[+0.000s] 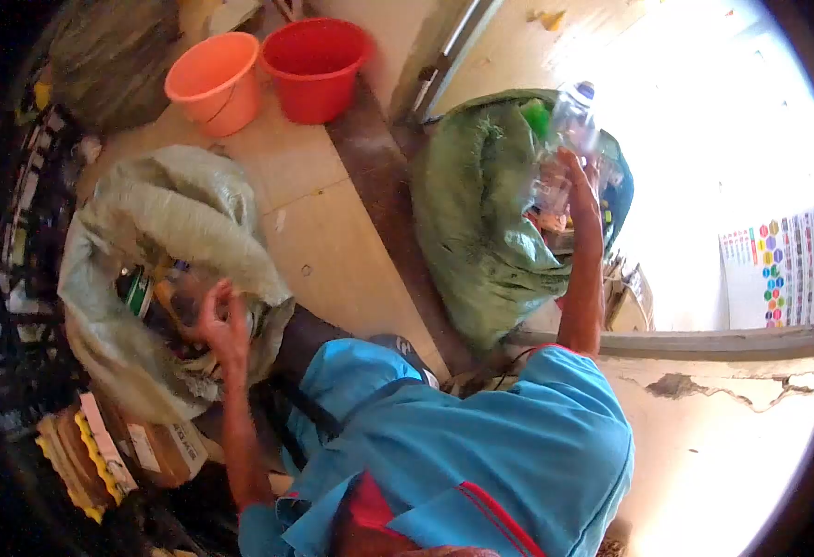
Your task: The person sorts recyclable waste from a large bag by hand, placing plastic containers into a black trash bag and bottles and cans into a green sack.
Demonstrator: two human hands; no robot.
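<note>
My right hand (578, 176) is closed on a clear plastic bottle (575, 119) with a dark cap, held cap end up over the opening of a green woven sack (481, 223). Inside that sack, more clear plastic and a bright green piece show near the hand. My left hand (222, 325) is at the mouth of a pale woven sack (175, 190), fingers loosely bent and apart, with nothing visible between them. Among the mixed items in the pale sack is a green-and-white container (136, 291); the rest are blurred or in shadow.
An orange bucket (214, 85) and a red bucket (312, 72) stand on the tiled floor. Black crates (26, 251) line the left side. Cardboard boxes (161, 452) lie below the pale sack. A bright doorway and a poster (774, 269) are at right.
</note>
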